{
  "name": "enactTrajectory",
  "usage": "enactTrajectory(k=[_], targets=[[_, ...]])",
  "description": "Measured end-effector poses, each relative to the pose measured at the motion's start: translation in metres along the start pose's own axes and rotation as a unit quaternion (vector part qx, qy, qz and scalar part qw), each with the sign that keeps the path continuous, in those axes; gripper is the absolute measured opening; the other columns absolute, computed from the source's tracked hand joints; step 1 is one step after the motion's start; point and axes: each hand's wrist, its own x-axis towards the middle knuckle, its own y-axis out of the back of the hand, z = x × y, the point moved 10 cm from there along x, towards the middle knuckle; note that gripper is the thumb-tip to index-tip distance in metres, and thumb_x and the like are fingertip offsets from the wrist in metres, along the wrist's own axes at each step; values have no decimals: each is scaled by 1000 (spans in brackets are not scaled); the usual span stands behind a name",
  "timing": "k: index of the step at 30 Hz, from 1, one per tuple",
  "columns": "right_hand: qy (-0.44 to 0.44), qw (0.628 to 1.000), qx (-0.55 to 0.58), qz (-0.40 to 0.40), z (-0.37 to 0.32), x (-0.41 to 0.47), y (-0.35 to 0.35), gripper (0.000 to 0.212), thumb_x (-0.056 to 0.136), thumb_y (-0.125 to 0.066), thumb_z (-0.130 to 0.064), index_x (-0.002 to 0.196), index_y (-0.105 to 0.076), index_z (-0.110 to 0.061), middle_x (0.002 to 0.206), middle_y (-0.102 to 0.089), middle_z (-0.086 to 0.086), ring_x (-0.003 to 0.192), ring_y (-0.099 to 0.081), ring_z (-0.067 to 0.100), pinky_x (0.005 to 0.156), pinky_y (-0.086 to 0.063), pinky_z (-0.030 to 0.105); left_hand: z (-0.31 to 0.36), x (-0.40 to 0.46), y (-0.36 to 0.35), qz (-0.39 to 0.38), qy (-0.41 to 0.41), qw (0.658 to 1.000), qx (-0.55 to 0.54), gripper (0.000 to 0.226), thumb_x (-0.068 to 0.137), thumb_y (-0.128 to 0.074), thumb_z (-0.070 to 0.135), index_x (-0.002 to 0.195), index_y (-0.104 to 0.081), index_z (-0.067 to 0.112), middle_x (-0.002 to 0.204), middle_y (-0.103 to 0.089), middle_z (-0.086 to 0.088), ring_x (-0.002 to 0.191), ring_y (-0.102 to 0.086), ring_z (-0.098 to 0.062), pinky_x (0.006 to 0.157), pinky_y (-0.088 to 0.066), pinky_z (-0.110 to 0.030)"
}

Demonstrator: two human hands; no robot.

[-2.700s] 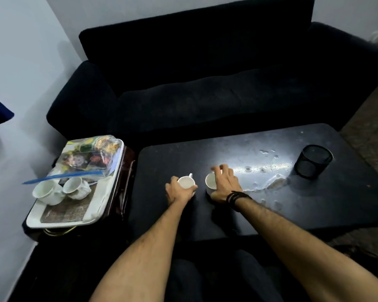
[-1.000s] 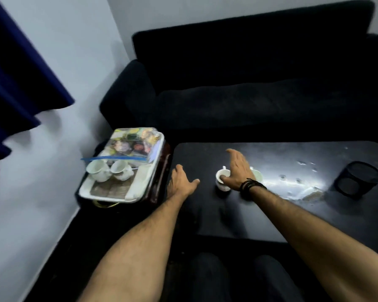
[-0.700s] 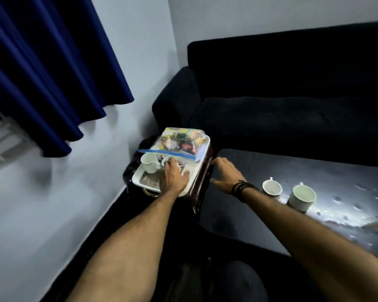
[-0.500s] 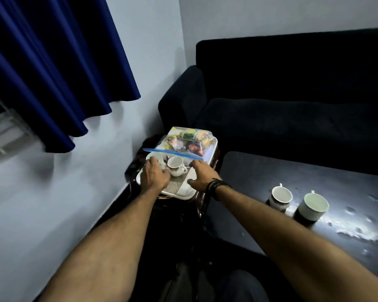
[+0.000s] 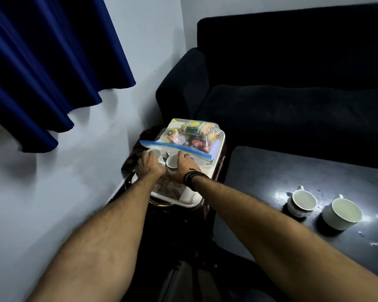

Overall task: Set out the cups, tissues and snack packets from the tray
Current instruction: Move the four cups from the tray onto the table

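Left hand [image 5: 150,165] and right hand [image 5: 183,168] both now reaching onto the tray [image 5: 184,202], away from the table [image 5: 271,171] where they were seconds ago, each curling part-closed around one cup, left cup [image 5: 154,153] and right cup [image 5: 172,163]; firmness of grip impossible to tell. Meaning the next pair is about to be lifted. Counting: two cups on tray, two cups, near one [image 5: 303,200] and far one [image 5: 343,212], already standing on table, one bag of snack packets [image 5: 192,135] waiting on tray's far end; tissues not clearly showing.

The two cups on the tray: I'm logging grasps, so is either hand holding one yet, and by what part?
Each hand is at a cup: left hand around the left cup, right hand beside the right cup. Neither looks lifted; grip points cannot be told.
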Motion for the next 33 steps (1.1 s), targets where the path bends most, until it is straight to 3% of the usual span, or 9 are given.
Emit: enactTrajectory(k=[6,9,12,15,18,21,24,28,33], targets=[[28,998,-44,-23,8,6,-6,62,78,-74,-42,127,-43,-21,124,-59,12,114,-53,34,96,-45,48,2,10,-16,-57,-44,997,42,97,61,-87,33,140,-34,15,141,-28,-17,127,-42,-40,98,-43,-45],[51,997,-48,-14,8,-1,-4,67,72,-76,-50,124,-45,-20,120,-62,13,112,-53,34,95,-43,46,-1,10,-20,-85,-43,994,62,87,63,-85,30,136,-39,17,145,-22,-17,130,-36,-40,103,-43,-46],[110,990,-83,13,-2,-14,4,68,72,-71,-55,122,-44,-18,118,-64,11,109,-49,32,91,-38,43,-3,4,-20,-91,-52,993,60,78,67,-81,26,132,-40,17,142,-33,-16,131,-37,-40,101,-43,-48],[188,973,-121,61,-13,-38,21,66,71,-71,-49,122,-44,-19,115,-65,6,102,-42,27,85,-32,40,-6,-14,-6,-41,-69,996,50,79,69,-79,34,133,-38,13,138,-42,-16,126,-46,-39,95,-45,-46],[211,965,-119,102,-13,-58,53,66,68,-74,-42,123,-45,-21,116,-63,2,98,-45,24,80,-33,35,-5,-32,17,14,-80,996,33,81,65,-76,41,129,-39,9,130,-48,-16,118,-53,-38,87,-48,-45],[203,974,-57,84,-4,-73,82,65,74,-75,-42,126,-42,-22,125,-59,1,101,-59,27,79,-43,31,4,-47,45,45,-86,995,6,85,61,-76,57,122,-40,10,124,-54,-15,112,-58,-37,83,-50,-44],[165,979,-40,110,15,-90,122,64,76,-71,-46,128,-38,-28,131,-55,-4,101,-63,29,76,-52,38,25,-64,69,56,-91,994,-33,86,59,-72,69,119,-40,17,123,-54,-12,109,-58,-38,81,-49,-43],[116,981,-21,154,51,-112,184,72,74,-71,-45,135,-35,-33,133,-52,-2,108,-61,31,87,-52,44,80,-86,80,31,-111,990,-80,74,61,-68,69,123,-43,38,123,-52,-10,110,-57,-39,82,-45,-40],[39,973,12,228,134,-147,274,57,71,-72,-47,122,-49,-35,122,-55,-4,108,-60,25,86,-48,35,168,-113,56,-11,-121,983,-141,81,61,-74,64,129,-47,30,128,-57,-12,115,-56,-36,91,-50,-40]])
